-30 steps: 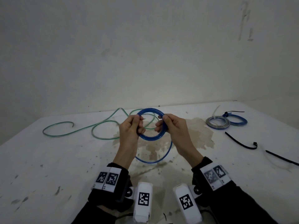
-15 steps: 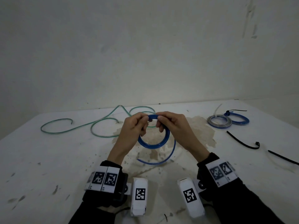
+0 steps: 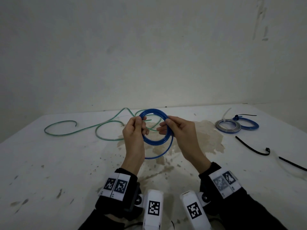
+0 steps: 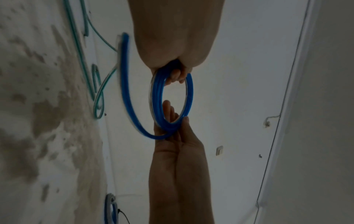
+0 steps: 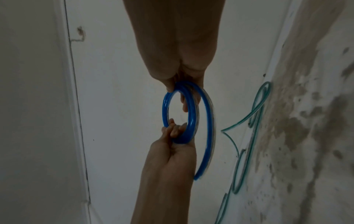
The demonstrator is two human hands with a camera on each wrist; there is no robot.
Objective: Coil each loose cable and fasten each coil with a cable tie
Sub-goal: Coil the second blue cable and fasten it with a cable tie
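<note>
A blue cable (image 3: 154, 140) is wound into a small upright coil held above the table between both hands. My left hand (image 3: 135, 128) grips the coil's left side, fingers curled through the ring. My right hand (image 3: 176, 128) pinches the right side. A loose tail (image 3: 159, 156) of the blue cable curves down below the coil. The left wrist view shows the coil (image 4: 170, 104) edge-on with the tail (image 4: 126, 91) beside it; the right wrist view shows the same coil (image 5: 184, 115). A loose green cable (image 3: 86, 128) lies uncoiled on the table behind the hands.
Two tied coils, grey (image 3: 228, 126) and blue (image 3: 249, 124), lie at the far right of the white stained table (image 3: 49, 163). Black cable ties (image 3: 254, 147) (image 3: 292, 165) lie loose at the right. A white wall stands close behind the table.
The coil has been turned in my hands and raised a little. My grips moved from the top of the ring back to its left and right sides. The free tail has shortened.
</note>
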